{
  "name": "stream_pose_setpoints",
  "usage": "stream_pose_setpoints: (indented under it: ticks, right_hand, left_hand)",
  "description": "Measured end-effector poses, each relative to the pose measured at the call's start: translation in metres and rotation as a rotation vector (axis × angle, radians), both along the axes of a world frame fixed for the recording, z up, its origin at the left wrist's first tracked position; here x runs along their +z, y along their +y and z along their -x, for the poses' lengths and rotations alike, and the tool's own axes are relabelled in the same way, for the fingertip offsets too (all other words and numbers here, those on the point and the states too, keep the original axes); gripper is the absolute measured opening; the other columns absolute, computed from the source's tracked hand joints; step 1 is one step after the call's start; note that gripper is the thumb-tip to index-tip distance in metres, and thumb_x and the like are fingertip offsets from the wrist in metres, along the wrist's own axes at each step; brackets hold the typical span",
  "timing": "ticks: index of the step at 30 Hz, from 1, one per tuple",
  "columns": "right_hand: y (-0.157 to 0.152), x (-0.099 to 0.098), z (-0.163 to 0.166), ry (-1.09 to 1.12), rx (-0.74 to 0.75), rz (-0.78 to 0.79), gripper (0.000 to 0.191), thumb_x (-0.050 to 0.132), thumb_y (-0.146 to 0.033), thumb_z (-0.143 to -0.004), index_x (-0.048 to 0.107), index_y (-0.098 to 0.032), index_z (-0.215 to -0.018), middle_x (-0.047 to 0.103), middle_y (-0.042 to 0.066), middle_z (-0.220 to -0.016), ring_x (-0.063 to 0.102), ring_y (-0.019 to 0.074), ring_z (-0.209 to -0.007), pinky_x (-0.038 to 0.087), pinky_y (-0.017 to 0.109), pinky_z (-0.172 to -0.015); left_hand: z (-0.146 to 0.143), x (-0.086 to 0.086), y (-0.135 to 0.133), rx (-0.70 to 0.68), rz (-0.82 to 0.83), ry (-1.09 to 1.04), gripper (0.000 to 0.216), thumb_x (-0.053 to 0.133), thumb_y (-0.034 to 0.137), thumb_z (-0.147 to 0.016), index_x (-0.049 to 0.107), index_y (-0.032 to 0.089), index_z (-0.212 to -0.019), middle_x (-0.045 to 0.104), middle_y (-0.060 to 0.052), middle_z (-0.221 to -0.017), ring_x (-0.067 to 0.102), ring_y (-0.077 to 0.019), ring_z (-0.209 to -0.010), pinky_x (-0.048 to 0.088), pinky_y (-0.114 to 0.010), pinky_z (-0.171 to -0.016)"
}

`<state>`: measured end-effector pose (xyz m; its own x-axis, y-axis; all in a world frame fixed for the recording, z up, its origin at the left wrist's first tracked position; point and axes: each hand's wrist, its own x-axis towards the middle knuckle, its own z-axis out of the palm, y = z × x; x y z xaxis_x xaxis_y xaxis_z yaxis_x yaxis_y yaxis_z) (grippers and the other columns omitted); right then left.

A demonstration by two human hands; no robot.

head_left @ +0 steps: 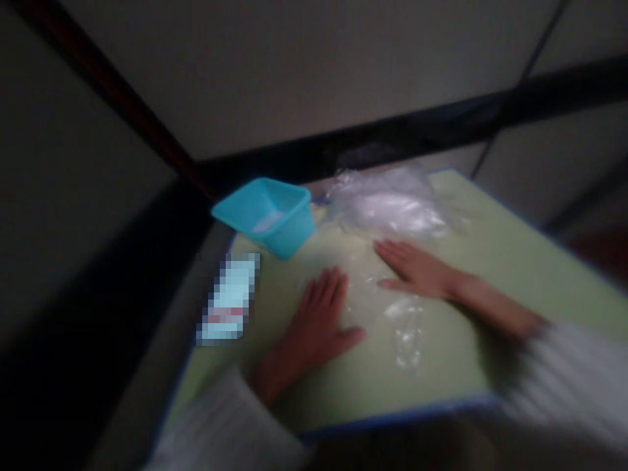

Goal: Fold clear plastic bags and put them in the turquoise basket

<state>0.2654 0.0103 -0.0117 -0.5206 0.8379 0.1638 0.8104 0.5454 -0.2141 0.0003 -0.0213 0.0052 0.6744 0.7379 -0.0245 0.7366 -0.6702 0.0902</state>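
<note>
Flat on the tabletop, my left hand has its fingers stretched forward and its thumb out to the right. My right hand also lies flat, fingers pointing left. Under and between the two hands spreads a clear plastic bag, thin and wrinkled, with its crumpled end nearer me. Neither hand grips anything. Just beyond my right hand lies a shiny heap of clear plastic bags. The picture is dim and blurred, so the bag's exact edges are hard to make out.
A turquoise plastic basket stands at the back left with something whitish inside. Left of my left hand lies a bright, pixelated flat object. The yellow-green table has a blue edge, and a wall rises behind it.
</note>
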Motion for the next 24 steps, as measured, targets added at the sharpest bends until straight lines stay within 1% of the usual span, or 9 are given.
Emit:
stream_pose_setpoints:
  ticks: [3, 6, 12, 14, 19, 21, 24]
  right_hand:
    - [-0.001, 0.005, 0.002, -0.013, 0.007, 0.041, 0.087, 0.028, -0.072, -0.086, 0.03, -0.008, -0.145, 0.029, 0.017, -0.15, 0.025, 0.0314, -0.139, 0.023, 0.049, -0.113]
    - [-0.001, 0.009, 0.003, -0.011, 0.023, 0.062, 0.087, 0.028, -0.072, -0.086, 0.03, -0.008, -0.145, 0.028, 0.016, -0.15, 0.024, 0.0311, -0.139, 0.021, 0.049, -0.114]
    - [-0.001, 0.012, 0.003, -0.034, 0.016, 0.086, 0.089, 0.028, -0.07, -0.087, 0.029, -0.002, -0.144, 0.026, 0.019, -0.15, 0.022, 0.0312, -0.14, 0.019, 0.047, -0.115]
    - [-0.001, 0.013, 0.003, -0.029, 0.024, 0.089, 0.088, 0.029, -0.07, -0.087, 0.03, -0.003, -0.145, 0.026, 0.018, -0.15, 0.023, 0.0311, -0.14, 0.018, 0.047, -0.115]
    - [-0.001, 0.015, 0.0, -0.008, 0.029, 0.074, 0.079, 0.033, -0.067, -0.089, 0.03, -0.011, -0.146, 0.031, 0.015, -0.149, 0.025, 0.0294, -0.139, 0.019, 0.047, -0.115]
    - [-0.002, 0.015, -0.002, -0.026, 0.036, 0.072, 0.08, 0.032, -0.066, -0.089, 0.03, -0.01, -0.146, 0.029, 0.016, -0.15, 0.025, 0.0298, -0.139, 0.02, 0.048, -0.114]
    - [-0.003, 0.013, -0.004, -0.061, 0.043, 0.083, 0.083, 0.031, -0.066, -0.089, 0.026, -0.006, -0.146, 0.024, 0.018, -0.151, 0.02, 0.0304, -0.14, 0.019, 0.048, -0.114]
  left_hand:
    - [0.001, 0.0, 0.0, 0.009, -0.002, 0.019, 0.09, 0.049, 0.06, -0.081, 0.019, 0.004, -0.145, 0.017, -0.025, -0.152, 0.015, -0.0376, -0.141, 0.023, -0.055, -0.11]
    - [0.001, 0.0, -0.001, 0.013, -0.007, 0.032, 0.087, 0.048, 0.059, -0.082, 0.022, 0.003, -0.143, 0.018, -0.025, -0.152, 0.015, -0.0381, -0.141, 0.023, -0.055, -0.111]
    - [0.002, -0.004, -0.001, -0.032, -0.037, -0.014, 0.082, 0.049, 0.055, -0.083, 0.022, 0.007, -0.143, 0.02, -0.023, -0.152, 0.016, -0.0365, -0.142, 0.021, -0.055, -0.111]
    - [0.003, -0.005, -0.002, -0.041, -0.039, -0.029, 0.08, 0.05, 0.053, -0.084, 0.023, 0.006, -0.143, 0.02, -0.024, -0.152, 0.016, -0.0361, -0.142, 0.021, -0.054, -0.112]
    - [0.001, -0.004, -0.003, -0.063, -0.04, -0.075, 0.077, 0.05, 0.052, -0.085, 0.023, 0.008, -0.142, 0.02, -0.023, -0.152, 0.017, -0.0351, -0.142, 0.022, -0.053, -0.112]
    - [-0.001, -0.003, -0.003, -0.055, -0.042, -0.087, 0.079, 0.051, 0.052, -0.084, 0.023, 0.008, -0.143, 0.02, -0.023, -0.152, 0.017, -0.0351, -0.142, 0.022, -0.053, -0.112]
    - [-0.002, -0.003, -0.003, -0.021, -0.046, -0.087, 0.085, 0.052, 0.054, -0.083, 0.018, 0.008, -0.145, 0.016, -0.023, -0.153, 0.013, -0.0361, -0.142, 0.019, -0.054, -0.112]
